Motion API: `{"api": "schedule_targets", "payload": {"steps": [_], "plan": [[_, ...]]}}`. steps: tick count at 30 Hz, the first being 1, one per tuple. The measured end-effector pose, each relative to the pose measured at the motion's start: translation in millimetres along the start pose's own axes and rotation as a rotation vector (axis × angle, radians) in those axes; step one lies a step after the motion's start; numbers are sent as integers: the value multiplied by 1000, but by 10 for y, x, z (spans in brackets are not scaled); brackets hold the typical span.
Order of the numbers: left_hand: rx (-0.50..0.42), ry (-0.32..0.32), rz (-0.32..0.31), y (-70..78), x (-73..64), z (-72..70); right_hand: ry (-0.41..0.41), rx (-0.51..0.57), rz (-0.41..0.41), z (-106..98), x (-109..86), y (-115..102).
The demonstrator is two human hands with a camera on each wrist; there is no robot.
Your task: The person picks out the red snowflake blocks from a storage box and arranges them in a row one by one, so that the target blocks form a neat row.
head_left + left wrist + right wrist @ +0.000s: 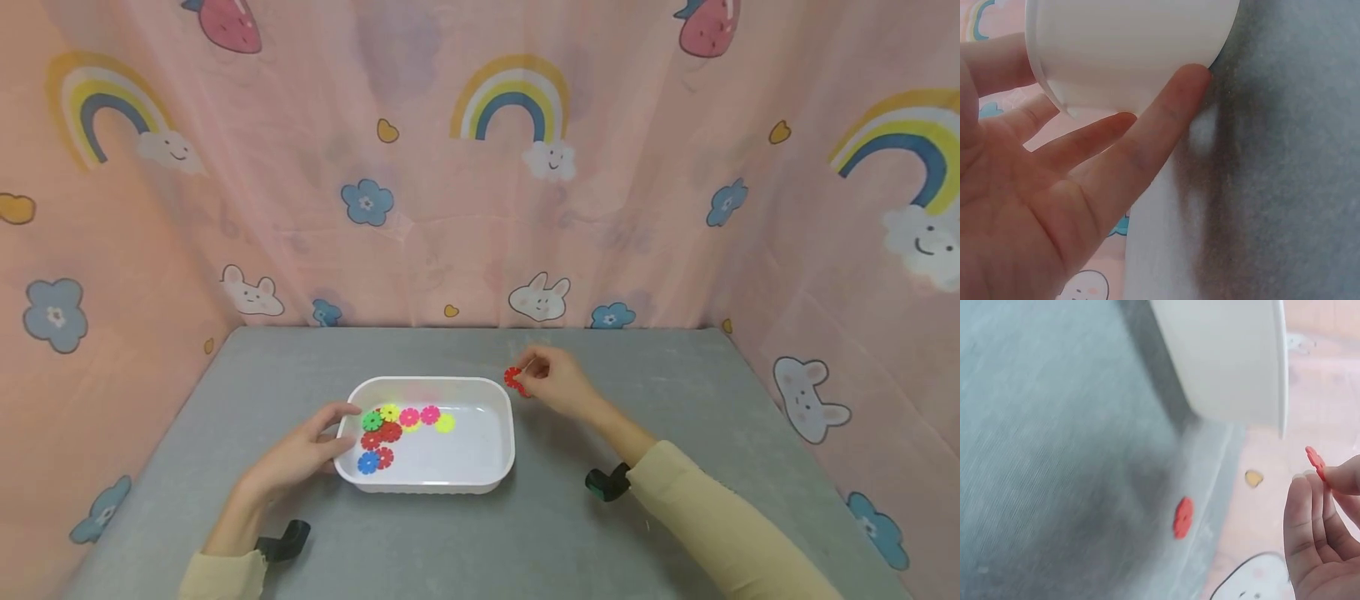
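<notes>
A white tray (480, 442) stands on the table, with flower-shaped plastic discs gathered toward its left half. Among them are a green disc (372, 422), a blue disc (368, 462) and several red, pink and yellow ones. My left hand (303, 454) holds the tray's left end, fingers at the rim and against the outer wall (1129, 56). Beyond the tray's right back corner, my right hand (558, 383) pinches a red disc (1315, 461) between thumb and fingertips. Another red disc (1183, 517) lies on the table below that hand.
The grey table (465, 550) ends at a pink patterned curtain (420, 242) behind, with more curtain on both sides. Dark wrist mounts (285, 542) sit at both of my wrists, by the sleeves.
</notes>
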State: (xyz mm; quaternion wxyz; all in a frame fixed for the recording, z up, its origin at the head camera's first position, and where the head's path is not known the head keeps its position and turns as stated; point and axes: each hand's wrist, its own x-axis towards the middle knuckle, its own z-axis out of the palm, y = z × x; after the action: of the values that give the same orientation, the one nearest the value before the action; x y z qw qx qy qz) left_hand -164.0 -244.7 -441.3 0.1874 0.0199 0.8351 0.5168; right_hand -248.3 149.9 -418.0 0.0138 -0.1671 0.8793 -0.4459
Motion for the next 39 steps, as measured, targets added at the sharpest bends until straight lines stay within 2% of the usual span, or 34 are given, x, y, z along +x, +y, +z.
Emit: {"api": "schedule_targets", "payload": {"steps": [4,9,17,20,29,39], "plan": [[4,12,-11,-6,6,6,5,5,19,-71,21,152],[1,14,-13,-17,12,6,5,3,88,-120,53,333],[2,-2,1,0,7,6,10,-5,173,-127,86,605],[-6,11,-5,-14,15,8,9,-5,196,-124,92,676],[-11,30,-1,-30,-17,20,-4,-47,236,-80,85,741],[-28,23,-10,-40,7,13,4,-107,178,-110,128,717]]}}
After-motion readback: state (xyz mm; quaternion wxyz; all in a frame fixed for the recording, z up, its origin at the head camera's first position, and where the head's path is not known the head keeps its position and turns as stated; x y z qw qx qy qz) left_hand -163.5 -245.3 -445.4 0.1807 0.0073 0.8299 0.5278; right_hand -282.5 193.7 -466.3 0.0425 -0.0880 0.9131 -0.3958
